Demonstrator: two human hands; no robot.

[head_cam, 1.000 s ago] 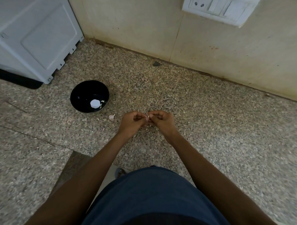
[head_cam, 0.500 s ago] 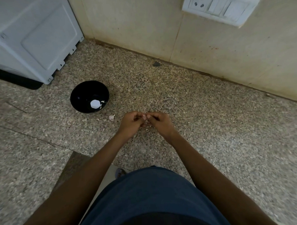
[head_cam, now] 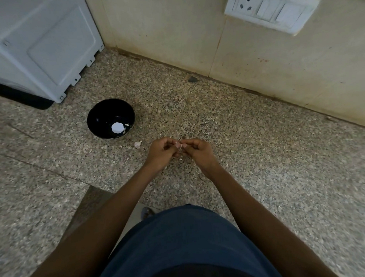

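Granite [head_cam: 261,156]: left hand [head_cam: 160,154], right hand [head_cam: 199,153] pinch pale clove [head_cam: 179,145].

Speckled granite counter [head_cam: 261,156], cream wall [head_cam: 173,31]

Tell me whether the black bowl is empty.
Not empty: a white piece, likely garlic, and a pale scrap lie in the black bowl.
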